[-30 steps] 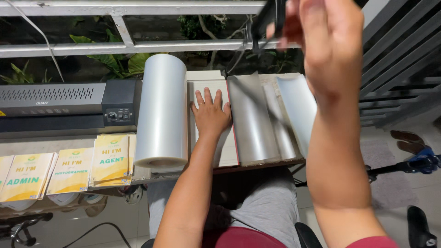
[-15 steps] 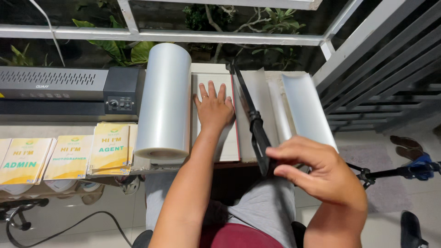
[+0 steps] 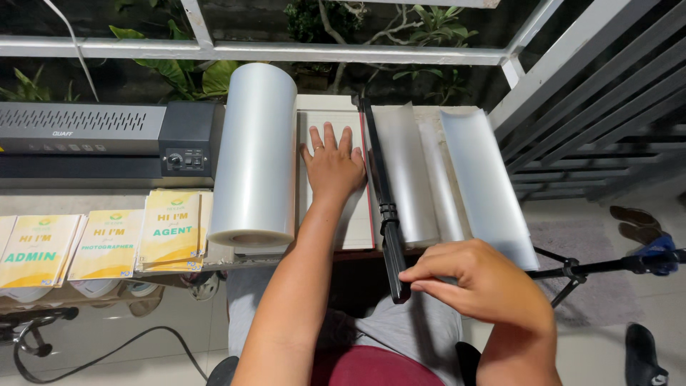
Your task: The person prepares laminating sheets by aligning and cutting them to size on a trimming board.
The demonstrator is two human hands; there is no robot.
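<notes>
Left hand (image 3: pixel 332 168): flat, fingers spread, on paper-cutter bed (image 3: pixel 343 221), frame centre | right hand (image 3: pixel 475 282): clamped on cutter arm handle (image 3: pixel 394 268), lower centre-right

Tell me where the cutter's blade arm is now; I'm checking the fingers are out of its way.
In the head view the blade arm lies down along the cutter board, just right of the flat left hand, with the right hand on its near handle end.
</notes>
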